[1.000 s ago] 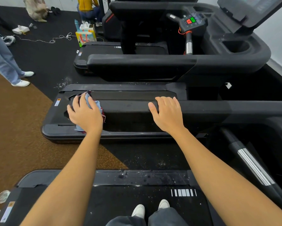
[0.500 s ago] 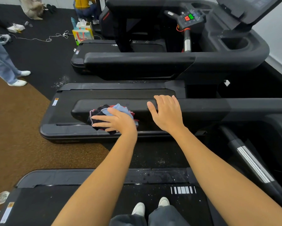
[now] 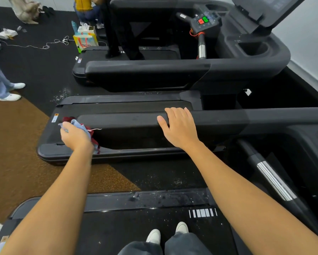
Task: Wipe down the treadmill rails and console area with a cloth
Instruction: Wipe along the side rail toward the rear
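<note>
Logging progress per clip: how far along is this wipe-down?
Done: nothing shows as wiped. In hand: the left hand holds the cloth at the end of the rail; the right hand rests on it. Left: the console area at the frame's right, away from the cloth.

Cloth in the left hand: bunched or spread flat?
Bunched. The cloth is wadded in the left hand, blue and dark-red folds sticking out at the end of the rail.
</note>
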{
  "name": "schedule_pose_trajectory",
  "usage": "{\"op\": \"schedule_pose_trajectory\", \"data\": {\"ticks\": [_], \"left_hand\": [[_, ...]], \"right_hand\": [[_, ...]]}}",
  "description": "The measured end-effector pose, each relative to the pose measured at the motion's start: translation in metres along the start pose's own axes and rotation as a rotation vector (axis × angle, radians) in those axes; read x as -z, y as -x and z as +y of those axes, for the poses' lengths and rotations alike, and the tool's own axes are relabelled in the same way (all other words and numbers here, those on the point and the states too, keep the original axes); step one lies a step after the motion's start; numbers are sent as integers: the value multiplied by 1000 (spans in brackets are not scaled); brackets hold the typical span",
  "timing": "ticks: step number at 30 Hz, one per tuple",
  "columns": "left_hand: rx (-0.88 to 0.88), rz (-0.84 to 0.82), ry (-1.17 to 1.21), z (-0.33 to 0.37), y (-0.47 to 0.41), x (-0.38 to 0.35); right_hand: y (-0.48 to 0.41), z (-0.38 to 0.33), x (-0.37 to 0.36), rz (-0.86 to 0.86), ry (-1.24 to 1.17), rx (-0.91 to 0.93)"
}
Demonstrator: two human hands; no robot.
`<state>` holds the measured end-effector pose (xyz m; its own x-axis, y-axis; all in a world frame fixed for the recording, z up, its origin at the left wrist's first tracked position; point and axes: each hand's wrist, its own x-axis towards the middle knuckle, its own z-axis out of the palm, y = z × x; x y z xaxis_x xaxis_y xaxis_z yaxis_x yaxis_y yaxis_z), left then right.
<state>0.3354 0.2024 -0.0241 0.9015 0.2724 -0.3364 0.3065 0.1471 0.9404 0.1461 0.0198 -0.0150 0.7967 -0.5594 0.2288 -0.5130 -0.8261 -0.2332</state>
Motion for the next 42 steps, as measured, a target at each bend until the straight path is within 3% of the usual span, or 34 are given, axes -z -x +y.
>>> {"op": "schedule_pose_trajectory", "data": {"ticks": [4,8,11,13,19,26,29,32,35,40,42], "left_hand": [[-251,-191,-391,7,-14,16],[-830,-195,-901,6,5,3],[-1067,-343,-1018,-17,36,-17],[-1118,-418,-964,-33,64,-26],[-1235,-437,-927,-54,94,-39],[-1262,-600,-956,-54,126,-53],[-1148,-764,-859,-48,146,-57],[-967,-950,-602,-36,167,-55],[-562,-1167,-337,-17,192,-48],[297,-1355,-225,-3,218,-44],[452,-1422,-193,-7,227,-42]], "right_hand": [[-1,-1,-1,-13,-7,-1],[-1,-1,1,11,-66,-10],[-1,-1,2,8,-115,-21],[-3,0,4,5,-134,-29],[-2,1,10,-64,-209,-25],[6,2,30,-121,-637,-109],[12,3,36,-117,-889,-185],[26,3,40,7,-1043,-257],[45,8,42,115,-1158,-337],[81,29,53,139,-1251,-500],[95,39,58,119,-1288,-537]]}}
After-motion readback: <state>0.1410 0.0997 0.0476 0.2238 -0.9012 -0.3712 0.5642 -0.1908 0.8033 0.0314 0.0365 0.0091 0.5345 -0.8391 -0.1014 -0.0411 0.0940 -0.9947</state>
